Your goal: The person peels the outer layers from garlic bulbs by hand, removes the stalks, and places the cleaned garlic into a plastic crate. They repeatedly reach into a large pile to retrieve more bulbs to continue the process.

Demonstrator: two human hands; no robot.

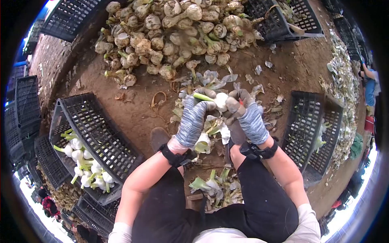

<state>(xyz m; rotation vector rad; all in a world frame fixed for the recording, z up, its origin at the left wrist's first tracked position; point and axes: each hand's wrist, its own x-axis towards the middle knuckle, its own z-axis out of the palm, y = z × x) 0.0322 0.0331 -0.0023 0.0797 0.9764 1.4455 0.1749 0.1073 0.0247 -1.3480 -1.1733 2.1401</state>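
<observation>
A peeled white garlic bulb (221, 101) with a short green stem is held between my two gloved hands, above the dirt floor. My left hand (193, 117) is closed around its stem side, the stem pointing left over the fingers. On the other side, my right hand (247, 115) presses closed fingers against the bulb. Something small and red shows by the right fingers; I cannot make out what it is. Loose garlic skins (214, 79) lie on the ground beyond and below my hands. More peelings (219, 188) lie between my legs.
A large heap of unpeeled garlic (162, 36) lies ahead. The black crate (101, 133) at left holds cleaned bulbs (87, 162); another crate (304, 125) stands at right. More crates (279, 20) stand farther off. At the far right is another person (370, 83), near a long bank of skins (344, 81).
</observation>
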